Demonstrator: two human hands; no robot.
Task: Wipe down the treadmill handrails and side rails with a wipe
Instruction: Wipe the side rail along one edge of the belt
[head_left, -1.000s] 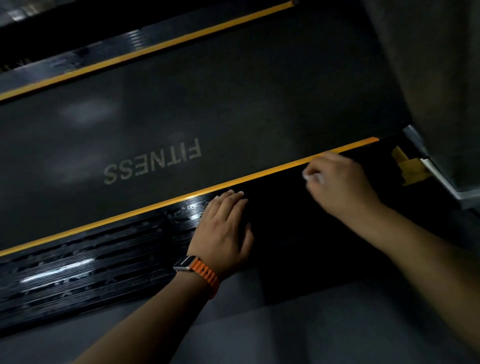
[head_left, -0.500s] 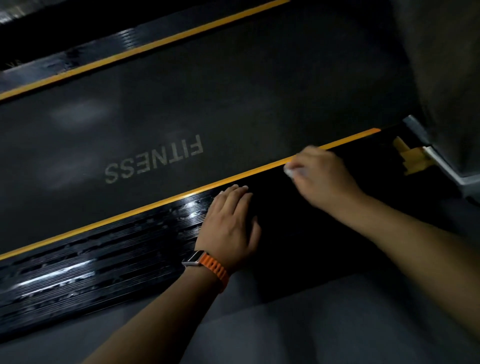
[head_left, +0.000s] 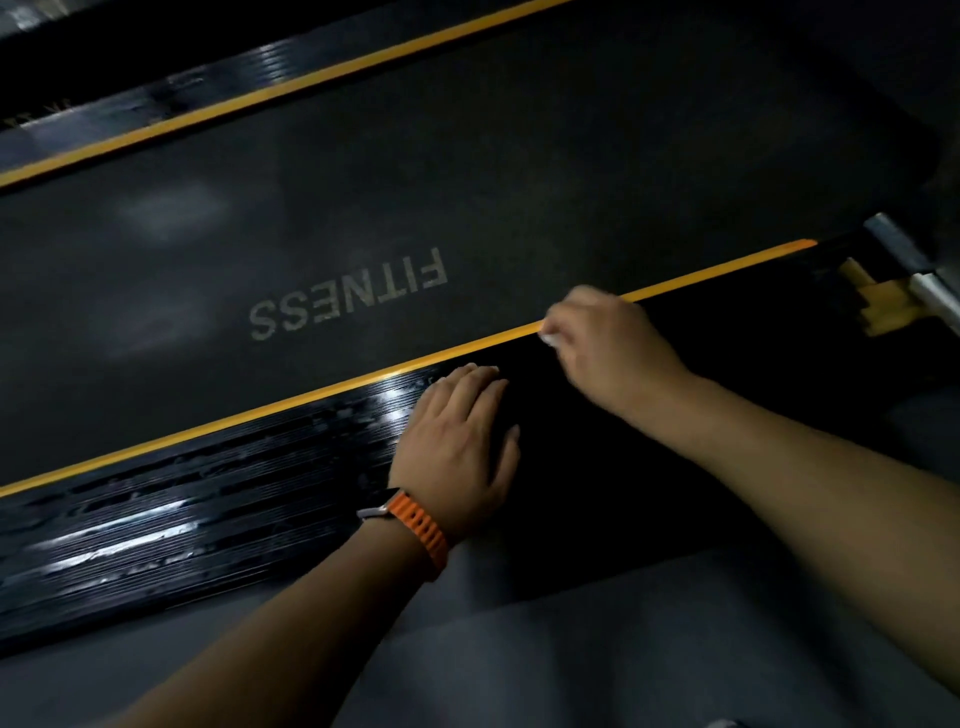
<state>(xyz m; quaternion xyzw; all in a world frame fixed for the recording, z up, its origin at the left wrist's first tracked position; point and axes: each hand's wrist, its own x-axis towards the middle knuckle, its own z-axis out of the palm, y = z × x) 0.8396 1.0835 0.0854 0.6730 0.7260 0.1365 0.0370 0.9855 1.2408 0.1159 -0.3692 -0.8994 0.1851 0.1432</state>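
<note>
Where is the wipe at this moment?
In the head view, the wipe is pinched in the right hand, right of centre, at the yellow stripe of the near side rail, just beyond the left hand.

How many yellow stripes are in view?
2. One yellow stripe edges the near side rail, at the right hand holding the wipe; the other edges the far side rail, beyond the belt. None seems hidden.
</note>
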